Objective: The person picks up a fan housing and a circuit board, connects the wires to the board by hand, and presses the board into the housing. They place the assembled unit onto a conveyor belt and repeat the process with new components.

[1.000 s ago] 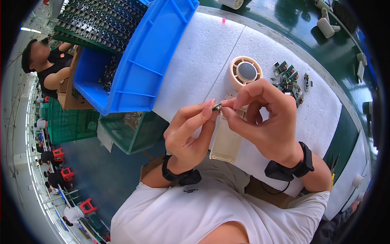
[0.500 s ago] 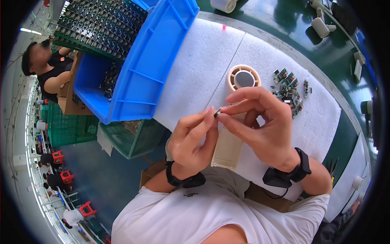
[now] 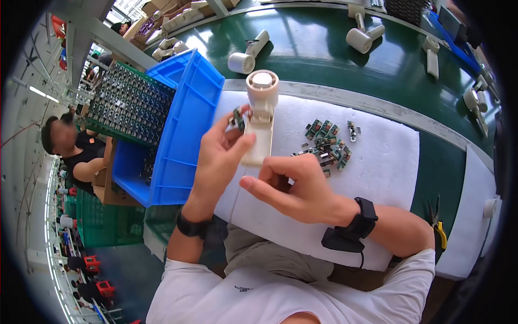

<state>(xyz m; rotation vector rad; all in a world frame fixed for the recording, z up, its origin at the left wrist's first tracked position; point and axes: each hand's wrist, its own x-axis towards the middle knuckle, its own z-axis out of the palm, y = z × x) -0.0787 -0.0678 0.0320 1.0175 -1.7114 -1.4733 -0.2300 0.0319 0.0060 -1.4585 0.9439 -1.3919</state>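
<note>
A cream handheld fan housing (image 3: 258,147) lies on the white foam sheet, its round head pointing away from me and its handle an open tray. My left hand (image 3: 218,154) is at the handle's left side, its thumb over the handle's edge. A small green circuit board (image 3: 236,120) is held at its fingers. My right hand (image 3: 307,189) hovers close by, below and right of the handle. Its thumb stands apart from the curled fingers, and nothing shows between them. Right of the fan, several loose circuit boards (image 3: 326,146) lie in a pile.
A blue bin (image 3: 186,129) at the left holds stacked circuit-board panels (image 3: 129,102). Several cream fans (image 3: 364,39) lie on the green bench beyond the foam sheet (image 3: 377,194). Yellow-handled pliers (image 3: 440,232) are at the right. Another person (image 3: 81,151) works at far left.
My hands have parted from a pinch together over a small dark piece. The left moved up beside the fan with a circuit board; the right drew away. The view has shifted too.
</note>
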